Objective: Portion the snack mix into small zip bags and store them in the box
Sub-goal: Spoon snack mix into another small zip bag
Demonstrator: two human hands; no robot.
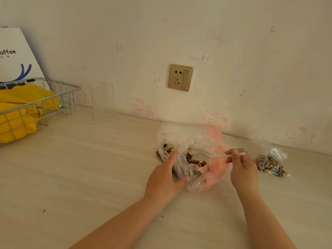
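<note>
A: Where are the hands?

B: Both over the tabletop (pixel 89 177), near the wall. The left hand (pixel 166 178) holds the side of a clear bag (pixel 181 169) of snack mix (pixel 195 160), thumb and fingers spread around the plastic, keeping its mouth open.

A: And the right?

B: The right hand (pixel 241 168) pinches the handle of a white plastic spoon (pixel 215 155) between thumb and fingertips. The spoon lies nearly level, its bowl reaching left into the open bag, just above the nuts and dark pieces.

A: Is there a zip bag?

B: A pink-printed zip bag (pixel 216 164) stands just right of the clear one, touching it, under the spoon handle. Whether the spoon bowl sits inside it or only inside the clear bag, I cannot tell; the plastics overlap.

A: Any portion already made?

B: A small clear bag (pixel 271 164) with mix in it lies on the tabletop to the right, apart from the right hand, its top loose and sticking up toward the wall.

A: What else?

B: At far left, a wire basket (pixel 53 97) holding yellow packets (pixel 19 112), and behind it a white paper bag (pixel 14 54) with blue print leaning on the wall. A gold socket (pixel 180 77) is on the wall above the bags, with pink cartoon cat stickers (pixel 139 106) along the bottom edge of the wall.
</note>
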